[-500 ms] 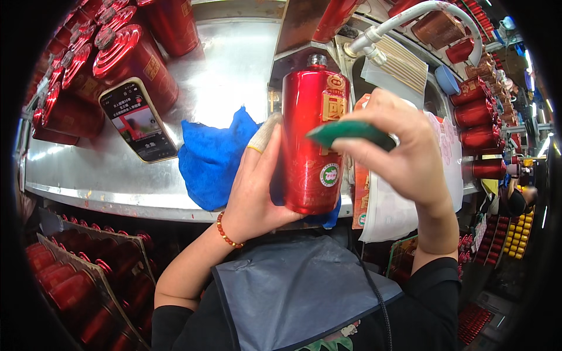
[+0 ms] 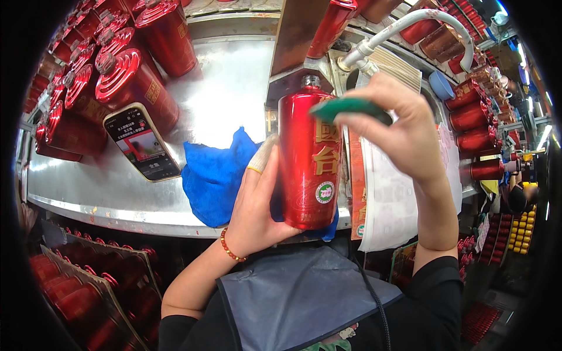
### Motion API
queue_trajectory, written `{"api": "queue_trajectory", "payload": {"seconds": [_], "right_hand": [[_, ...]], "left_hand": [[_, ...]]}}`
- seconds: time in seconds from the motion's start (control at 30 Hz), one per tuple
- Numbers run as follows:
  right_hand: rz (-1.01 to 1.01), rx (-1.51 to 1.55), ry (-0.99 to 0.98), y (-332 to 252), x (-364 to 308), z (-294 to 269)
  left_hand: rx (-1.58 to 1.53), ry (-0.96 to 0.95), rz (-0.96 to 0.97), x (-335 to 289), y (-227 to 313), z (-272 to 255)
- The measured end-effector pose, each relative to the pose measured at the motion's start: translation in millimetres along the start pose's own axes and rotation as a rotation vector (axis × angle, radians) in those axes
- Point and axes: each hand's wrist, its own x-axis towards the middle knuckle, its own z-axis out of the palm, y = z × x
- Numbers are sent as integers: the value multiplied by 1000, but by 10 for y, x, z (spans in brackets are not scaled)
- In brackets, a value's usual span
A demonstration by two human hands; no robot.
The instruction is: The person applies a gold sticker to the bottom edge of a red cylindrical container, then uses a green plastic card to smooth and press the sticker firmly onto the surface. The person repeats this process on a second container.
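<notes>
A glossy red bottle (image 2: pixel 300 169) with gold raised characters and a small round green-and-white sticker stands before me, its threaded neck pointing away. Around its left side and base curls my left hand (image 2: pixel 254 207), with a pale knitted finger cover on one finger and a beaded bracelet at the wrist. My right hand (image 2: pixel 404 123) pinches a flat green tool with a pointed end, like a scraper (image 2: pixel 348 107). The tool lies over the upper gold lettering; whether it touches cannot be made out. Motion blurs this hand. A crumpled blue cloth (image 2: pixel 212 181) lies left of the bottle.
On the metal bench (image 2: pixel 234 76) a phone (image 2: pixel 142 142) leans against several red bottles (image 2: pixel 140 82). A white curved pipe (image 2: pixel 421 16) rises at back right, near a blue bowl (image 2: pixel 441 85). Printed sheets (image 2: pixel 389 199) lie right of the bottle. Racks of red bottles (image 2: pixel 76 292) stand below left.
The green scraper and my right hand have moved up the bottle toward its neck, uncovering the lower gold character. My left hand keeps its hold. The whole view has shifted slightly.
</notes>
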Motion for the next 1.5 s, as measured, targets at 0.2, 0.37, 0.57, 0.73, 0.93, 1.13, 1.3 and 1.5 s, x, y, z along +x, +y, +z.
{"api": "queue_trajectory", "payload": {"seconds": [0.2, 0.37, 0.57, 0.73, 0.93, 1.13, 1.3, 1.5], "right_hand": [[-371, -319, 29, -182, -253, 181], [-325, -411, 102, -142, -128, 98], [-154, -133, 13, -38, -61, 48], [-220, -246, 202, 68, -170, 111], [-294, -13, -64, -182, -817, 250], [246, 290, 235, 281, -390, 182], [-402, -68, 146, 124, -993, 553], [74, 230, 304, -40, -1372, 226]], "left_hand": [[-15, -14, -10, 1, 2, -5], [-26, -5, -11, -1, 7, 1], [7, -15, 0, -23, -1, -5], [82, -31, 3, -30, 46, -59], [338, -94, 25, -221, 225, -580], [653, -97, 92, -227, -41, -675], [658, -23, 36, -232, -217, -544], [582, 185, 57, 4, -147, -547]]}}
